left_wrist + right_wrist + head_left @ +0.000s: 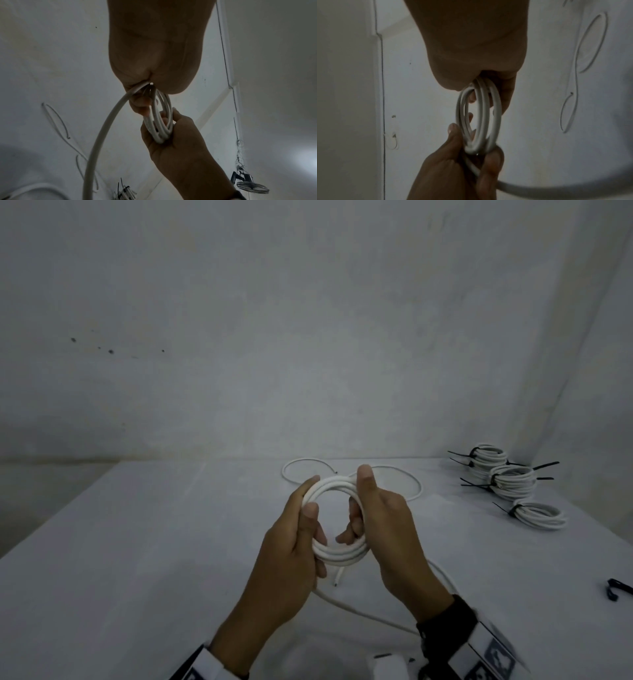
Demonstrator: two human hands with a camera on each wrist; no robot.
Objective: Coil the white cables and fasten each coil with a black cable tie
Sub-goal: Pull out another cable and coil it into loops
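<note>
Both hands hold one white cable coil (337, 558) upright above the table. My left hand (296, 537) grips its left side, thumb on the front of the loops. My right hand (380, 508) grips the right side, thumb up over the top and fingers through the ring. In the left wrist view the coil (160, 121) shows several loops, and its free tail (102, 135) curves down toward the table. The right wrist view shows the same coil (479, 119) held between the two hands. A short cut end (338, 578) sticks out below the coil.
A loose white cable (394, 474) lies in open loops on the white table (137, 542) behind the hands. Three tied coils (513, 484) with black ties sit at the back right by the wall. A loose black cable tie (618, 594) lies at the right edge.
</note>
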